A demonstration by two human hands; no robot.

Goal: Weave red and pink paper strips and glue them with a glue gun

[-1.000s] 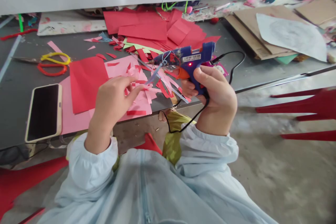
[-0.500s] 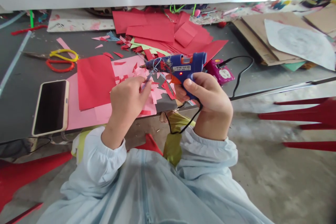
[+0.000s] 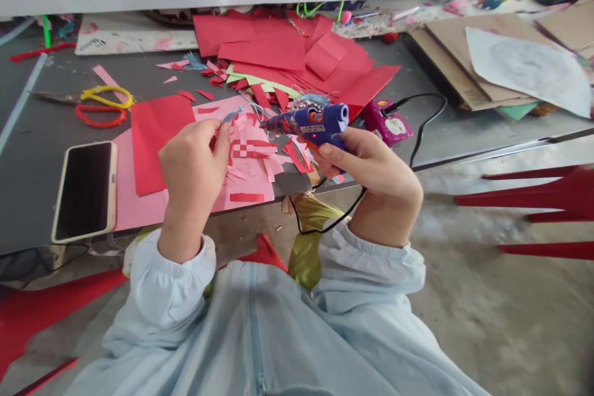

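In the head view my right hand (image 3: 366,154) is wrapped around the handle of a blue hot glue gun (image 3: 320,120), nozzle pointing left and a small red light lit. My left hand (image 3: 197,151) pinches a light-blue string (image 3: 232,115) between thumb and forefinger. A thin loop of it runs toward the nozzle; whether it touches the tip I cannot tell. Beneath both hands lie pink paper (image 3: 223,189) and cut red and pink strips, with a woven red-and-pink piece (image 3: 248,148) among them. A blue tassel (image 3: 312,100) shows behind the gun.
Scissors (image 3: 102,106) and a phone (image 3: 86,192) lie to the left, near a red sheet (image 3: 160,142). Red papers (image 3: 264,52) spread at the back. A purple power box (image 3: 388,122) with a black cord and cardboard (image 3: 445,74) are at the right. The table edge runs below my hands.
My left hand has moved left, away from the nozzle, drawing the string along. The glue gun has turned and dipped slightly, showing more of its rear end.
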